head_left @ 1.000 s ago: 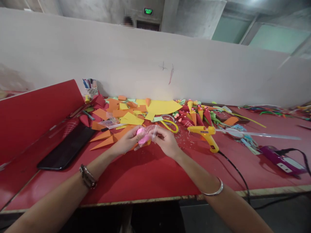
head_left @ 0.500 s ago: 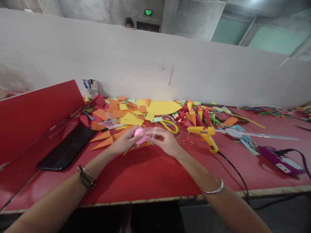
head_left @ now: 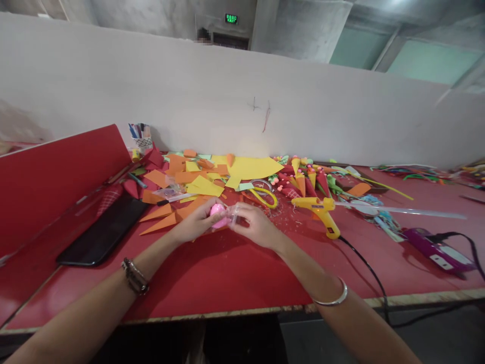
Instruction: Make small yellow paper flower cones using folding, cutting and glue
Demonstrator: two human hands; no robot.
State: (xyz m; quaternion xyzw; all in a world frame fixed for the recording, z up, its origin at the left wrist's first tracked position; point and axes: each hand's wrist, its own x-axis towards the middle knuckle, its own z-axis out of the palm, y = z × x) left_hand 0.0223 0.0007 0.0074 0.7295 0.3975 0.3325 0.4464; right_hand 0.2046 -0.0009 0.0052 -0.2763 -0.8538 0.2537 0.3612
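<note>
A soft-looking pink lump in a clear plastic bag [head_left: 218, 216] is between my two hands, just above the red table [head_left: 212, 283]. My left hand [head_left: 195, 222] is closed round its left side, thumb on the front. At the bag's right end, my right hand [head_left: 253, 226] pinches the gathered clear plastic. Orange paper pieces [head_left: 162, 222] lie beside my left hand. Behind the hands are yellow scissor handles [head_left: 267, 198] and a large yellow paper sheet [head_left: 252, 171].
A yellow glue gun [head_left: 320, 212] with its cord lies on the right, near a purple power strip [head_left: 435, 250]. A black phone [head_left: 104, 232] lies left. Paper cones [head_left: 301, 182] and a pen cup [head_left: 142, 136] stand along the white partition [head_left: 189, 101].
My right hand has moved slightly left, closer to the pink lump, and the plastic is more bunched up. The left hand still holds the lump.
</note>
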